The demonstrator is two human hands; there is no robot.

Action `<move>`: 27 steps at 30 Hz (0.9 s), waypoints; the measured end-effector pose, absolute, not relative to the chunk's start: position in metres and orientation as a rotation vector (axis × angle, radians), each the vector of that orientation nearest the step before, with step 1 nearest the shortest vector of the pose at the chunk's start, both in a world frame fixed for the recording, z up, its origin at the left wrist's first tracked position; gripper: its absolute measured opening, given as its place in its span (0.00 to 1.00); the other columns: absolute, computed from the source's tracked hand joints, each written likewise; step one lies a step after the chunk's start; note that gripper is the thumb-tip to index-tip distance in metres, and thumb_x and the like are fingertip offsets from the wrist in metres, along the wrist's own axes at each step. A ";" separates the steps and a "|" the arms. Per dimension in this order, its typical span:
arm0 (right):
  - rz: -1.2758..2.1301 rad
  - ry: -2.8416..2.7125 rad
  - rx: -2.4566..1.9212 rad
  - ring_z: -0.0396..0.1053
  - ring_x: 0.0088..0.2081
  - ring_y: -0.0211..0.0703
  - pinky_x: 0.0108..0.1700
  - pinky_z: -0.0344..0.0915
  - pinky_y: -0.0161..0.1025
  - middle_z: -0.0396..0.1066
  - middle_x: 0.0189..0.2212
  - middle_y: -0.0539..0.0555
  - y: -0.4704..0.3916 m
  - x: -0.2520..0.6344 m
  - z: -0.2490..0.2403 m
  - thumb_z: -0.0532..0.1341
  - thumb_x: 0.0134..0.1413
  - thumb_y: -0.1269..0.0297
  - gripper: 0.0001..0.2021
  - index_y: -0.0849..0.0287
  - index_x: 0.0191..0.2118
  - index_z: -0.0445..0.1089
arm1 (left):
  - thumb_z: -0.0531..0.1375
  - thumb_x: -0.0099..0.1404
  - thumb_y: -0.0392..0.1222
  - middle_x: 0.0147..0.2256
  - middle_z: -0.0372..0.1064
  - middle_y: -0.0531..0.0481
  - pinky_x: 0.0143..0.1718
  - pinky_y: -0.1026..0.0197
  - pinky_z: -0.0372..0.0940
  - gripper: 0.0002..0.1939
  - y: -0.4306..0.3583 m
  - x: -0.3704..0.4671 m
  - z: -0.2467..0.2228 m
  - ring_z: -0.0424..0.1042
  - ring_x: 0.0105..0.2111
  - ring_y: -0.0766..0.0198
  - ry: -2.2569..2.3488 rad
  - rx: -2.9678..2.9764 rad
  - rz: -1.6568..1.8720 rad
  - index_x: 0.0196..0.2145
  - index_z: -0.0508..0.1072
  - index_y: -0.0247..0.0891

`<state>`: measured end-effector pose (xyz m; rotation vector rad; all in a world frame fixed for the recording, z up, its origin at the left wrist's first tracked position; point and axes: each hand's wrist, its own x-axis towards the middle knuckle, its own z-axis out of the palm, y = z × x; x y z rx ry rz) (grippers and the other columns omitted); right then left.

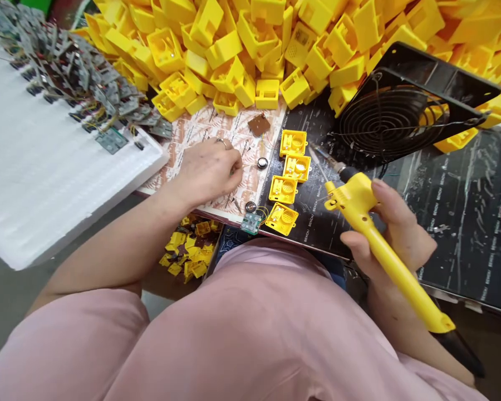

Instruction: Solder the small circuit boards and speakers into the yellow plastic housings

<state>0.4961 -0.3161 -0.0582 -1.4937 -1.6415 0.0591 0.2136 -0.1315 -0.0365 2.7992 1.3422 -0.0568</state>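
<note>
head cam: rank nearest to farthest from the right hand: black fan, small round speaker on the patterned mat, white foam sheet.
From the right hand, gripping the yellow soldering iron:
1. Black fan: just above the hand, leaning on the pile of yellow housings.
2. Small round speaker: left of the hand, beside the left hand's fingers.
3. White foam sheet: far left edge of the bench.

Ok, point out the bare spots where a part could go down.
Free: black mat right of the right hand, and white foam tray near edge. Crowded: yellow housings between the hands, and the yellow pile behind.
</note>
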 end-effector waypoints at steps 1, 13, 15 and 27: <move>-0.005 -1.626 -1.461 0.82 0.43 0.49 0.45 0.80 0.40 0.80 0.54 0.55 -0.315 0.496 -0.058 0.70 0.59 0.50 0.32 0.45 0.67 0.68 | 0.56 0.64 0.46 0.34 0.78 0.43 0.38 0.54 0.68 0.12 -0.129 0.212 -0.033 0.78 0.39 0.49 1.305 2.722 -0.072 0.32 0.77 0.39; 0.214 -1.211 -1.228 0.74 0.29 0.39 0.28 0.70 0.35 0.81 0.37 0.55 -0.290 0.480 -0.045 0.66 0.61 0.40 0.26 0.55 0.54 0.81 | 0.59 0.68 0.49 0.32 0.80 0.49 0.35 0.62 0.71 0.22 -0.126 0.189 -0.034 0.81 0.33 0.62 1.075 1.954 0.121 0.55 0.71 0.38; 0.238 -1.134 -1.230 0.75 0.31 0.40 0.29 0.69 0.36 0.81 0.37 0.54 -0.289 0.480 -0.046 0.66 0.60 0.37 0.26 0.53 0.50 0.83 | 0.59 0.66 0.48 0.33 0.80 0.50 0.40 0.60 0.71 0.18 -0.127 0.191 -0.020 0.80 0.35 0.60 1.133 2.098 0.052 0.50 0.76 0.39; 0.103 -1.273 -1.391 0.75 0.29 0.39 0.28 0.67 0.37 0.83 0.39 0.51 -0.301 0.491 -0.050 0.68 0.62 0.56 0.15 0.48 0.52 0.81 | 0.57 0.72 0.42 0.38 0.81 0.44 0.45 0.54 0.69 0.17 -0.130 0.194 -0.010 0.78 0.43 0.52 1.523 2.672 -0.239 0.53 0.80 0.36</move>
